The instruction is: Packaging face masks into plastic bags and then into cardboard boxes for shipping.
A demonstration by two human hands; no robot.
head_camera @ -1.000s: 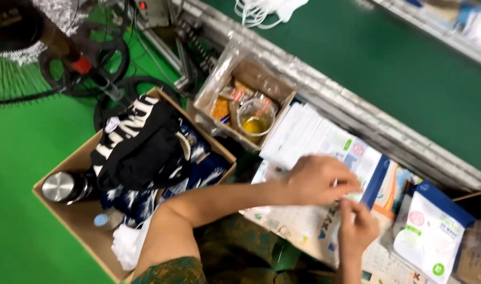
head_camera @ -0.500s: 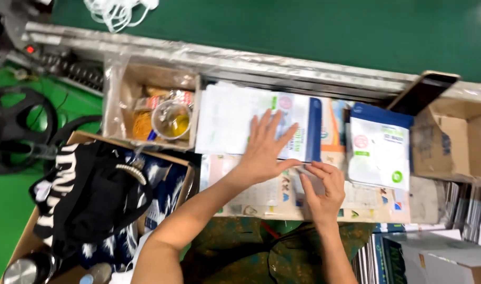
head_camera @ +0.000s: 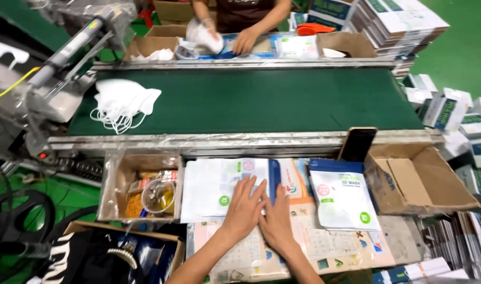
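A: Hands first. Where are they, and what are the fingers doing?

B: Left hand (head_camera: 244, 206) lies flat, fingers spread and released, palm down on the stack of white pouches (head_camera: 217, 188). Nothing gripped. Right hand (head_camera: 276, 221) sits just beside it, touching along the thumb side, fingers straight and loose, tips at the blue pouch edge (head_camera: 274, 179). Not clenched, not grasping.

A: So the pouches sit under the fingers?

B: Under the left fingertips and spreading away to the left of them. The blue edge stands just ahead of the right fingertips. Beneath both palms, printed sheets (head_camera: 324, 247) cover the work surface.

A: What lies right of the right fingers?

B: A white pouch with a blue top band (head_camera: 341, 197), near but apart. Further right, an open cardboard box (head_camera: 419, 181). A dark phone (head_camera: 357, 143) leans upright against the rail, ahead of that pouch.

A: Left of the left fingers?

B: A plastic-lined tray (head_camera: 114, 184) holding a clear cup (head_camera: 157, 195) and small packets. Contents too blurred to tell.

A: Beyond the fingertips?

B: Green conveyor belt (head_camera: 261, 100), with a heap of white face masks (head_camera: 123, 103) at its left end. Across the belt, another person's hands (head_camera: 246, 39) rest on white items; what exactly, cannot tell
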